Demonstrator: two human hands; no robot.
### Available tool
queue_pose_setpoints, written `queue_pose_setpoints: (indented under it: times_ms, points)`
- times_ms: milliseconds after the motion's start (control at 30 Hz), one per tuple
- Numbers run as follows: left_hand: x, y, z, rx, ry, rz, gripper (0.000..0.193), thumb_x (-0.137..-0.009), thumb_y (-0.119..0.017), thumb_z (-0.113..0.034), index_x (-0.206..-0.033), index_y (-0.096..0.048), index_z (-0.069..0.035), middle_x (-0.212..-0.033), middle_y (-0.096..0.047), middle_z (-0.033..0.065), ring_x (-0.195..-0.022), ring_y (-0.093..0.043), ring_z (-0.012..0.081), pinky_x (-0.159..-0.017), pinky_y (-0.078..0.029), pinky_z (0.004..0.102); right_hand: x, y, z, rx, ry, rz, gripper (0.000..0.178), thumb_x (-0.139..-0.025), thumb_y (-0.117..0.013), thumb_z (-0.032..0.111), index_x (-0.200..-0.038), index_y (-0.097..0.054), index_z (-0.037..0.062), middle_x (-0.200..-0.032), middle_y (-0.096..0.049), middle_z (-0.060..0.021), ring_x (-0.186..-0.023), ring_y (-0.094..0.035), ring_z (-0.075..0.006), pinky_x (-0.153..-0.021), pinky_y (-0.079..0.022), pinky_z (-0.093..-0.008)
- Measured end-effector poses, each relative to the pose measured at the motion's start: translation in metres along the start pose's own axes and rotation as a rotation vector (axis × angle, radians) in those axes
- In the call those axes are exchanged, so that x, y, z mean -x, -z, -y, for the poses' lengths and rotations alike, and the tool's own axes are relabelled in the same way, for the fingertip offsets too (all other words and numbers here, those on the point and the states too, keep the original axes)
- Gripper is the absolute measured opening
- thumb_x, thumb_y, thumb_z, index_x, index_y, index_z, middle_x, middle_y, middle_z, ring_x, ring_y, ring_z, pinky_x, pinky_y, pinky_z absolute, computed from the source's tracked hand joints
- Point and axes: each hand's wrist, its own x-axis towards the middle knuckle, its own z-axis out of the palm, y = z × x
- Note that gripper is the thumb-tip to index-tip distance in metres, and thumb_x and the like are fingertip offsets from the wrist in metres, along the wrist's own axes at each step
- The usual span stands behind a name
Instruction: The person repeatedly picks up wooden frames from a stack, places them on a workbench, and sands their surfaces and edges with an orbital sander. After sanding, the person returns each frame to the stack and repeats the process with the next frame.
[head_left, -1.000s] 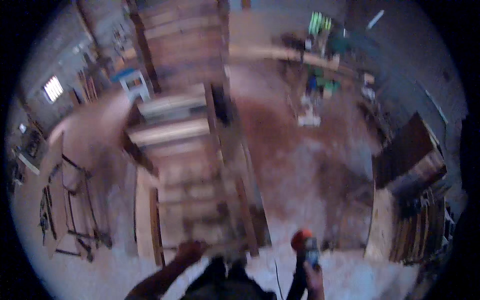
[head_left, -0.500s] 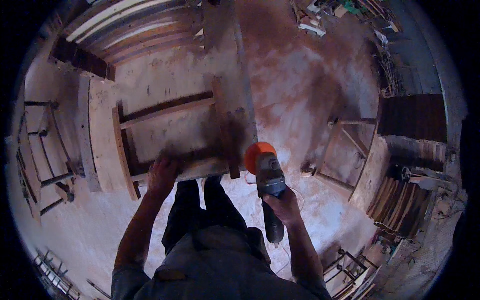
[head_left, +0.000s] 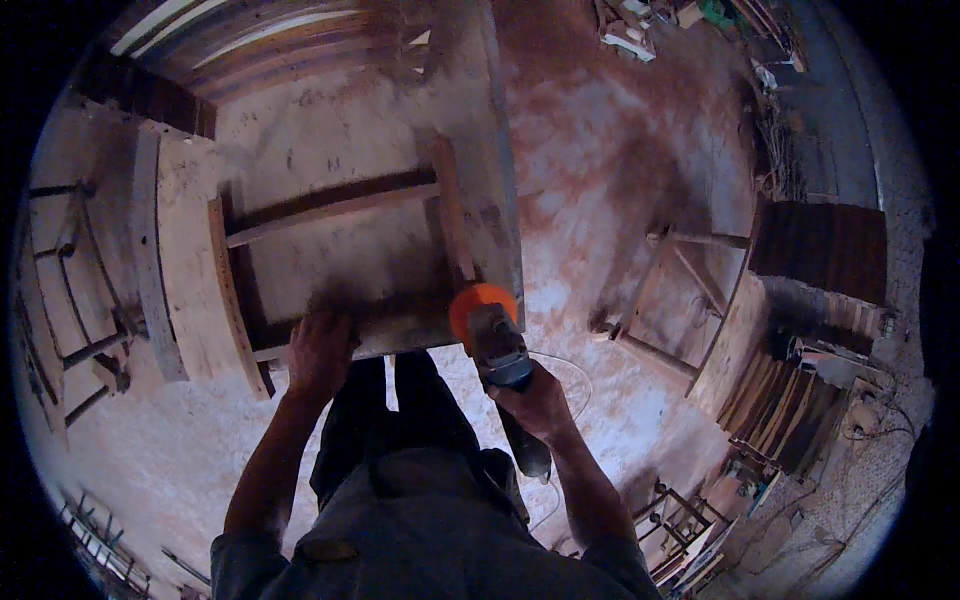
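A wooden frame [head_left: 335, 215], made of two side pieces joined by crossrails, lies on the workbench [head_left: 320, 130] in front of me. My left hand [head_left: 320, 352] is closed over its near rail, by the left side piece; the fingertips are in shadow. In my right hand [head_left: 540, 402] is an angle grinder [head_left: 500, 345] with an orange disc [head_left: 482, 298]. The disc overlaps the near end of the frame's right side piece; whether it touches the wood or is spinning I cannot tell. My fingers wrap round the grinder's dark body.
Long boards [head_left: 290, 50] are stacked at the bench's far end. A thin cable [head_left: 585, 385] curves across the dusty floor on the right. Wooden stands [head_left: 665, 300] and piled strips [head_left: 775, 410] stand further right; another frame [head_left: 85, 300] is at the left.
The grinder in my right hand has moved left, from beside the frame to over its right side piece. My left hand keeps its place on the near rail. The view has shifted slightly.
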Motion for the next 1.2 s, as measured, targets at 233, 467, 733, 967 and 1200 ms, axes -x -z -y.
queue_pose_setpoints:
  times_ms: [233,467,733,967,1200]
  points:
    - [0.021,0.013,0.014,0.036,0.025,-0.095,0.047,-0.078,-0.073,-0.016,-0.122,-0.06,-0.009,-0.119,-0.057,0.0159,-0.114,-0.053,0.0374,-0.095,-0.044,0.0509,-0.014,0.017,0.01,-0.072,-0.005,-0.097,0.051,-0.076,-0.076,0.039,-0.109,-0.064,0.0011,-0.096,-0.071,-0.0154,-0.089,-0.069,-0.0262,-0.081,-0.053,-0.0381]
    - [0.098,0.023,0.069,-0.01,0.301,-0.405,0.046,-0.087,-0.068,-0.008,-0.13,-0.053,-0.001,-0.122,-0.056,0.0193,-0.112,-0.053,0.0385,-0.096,-0.045,0.0471,-0.077,0.015,0.065,-0.342,0.112,-0.035,0.04,-0.082,-0.072,0.032,-0.107,-0.065,0.001,-0.092,-0.069,-0.0068,-0.082,-0.061,-0.0137,-0.075,-0.051,-0.0316]
    - [0.117,0.01,0.087,0.894,0.86,-0.285,0.035,-0.096,-0.057,-0.022,-0.123,-0.059,-0.001,-0.096,-0.065,0.0129,-0.085,-0.059,0.0191,-0.077,-0.049,0.034,-0.112,0.004,0.107,-0.365,0.098,-0.019,0.04,-0.081,-0.075,0.031,-0.105,-0.065,0.0004,-0.088,-0.067,-0.0036,-0.077,-0.06,-0.0119,-0.068,-0.049,-0.0306]
    - [0.122,-0.002,0.091,1.022,0.813,-0.32,0.028,-0.097,-0.056,-0.023,-0.114,-0.059,-0.001,-0.082,-0.059,0.0048,-0.076,-0.051,0.0112,-0.069,-0.045,0.0278,-0.113,0.015,0.108,-0.416,0.077,-0.101,0.042,-0.084,-0.074,0.036,-0.107,-0.064,0.0023,-0.087,-0.066,-0.0042,-0.074,-0.061,-0.0134,-0.066,-0.051,-0.0319]
    - [0.13,-0.019,0.102,1.222,0.719,-0.375,0.024,-0.097,-0.054,-0.018,-0.114,-0.059,-0.001,-0.083,-0.058,0.0015,-0.074,-0.051,0.0107,-0.069,-0.045,0.0265,-0.12,0.007,0.113,-0.308,0.044,-0.074,0.043,-0.084,-0.074,0.037,-0.109,-0.066,0.0026,-0.093,-0.068,-0.006,-0.079,-0.061,-0.0145,-0.07,-0.05,-0.0336]
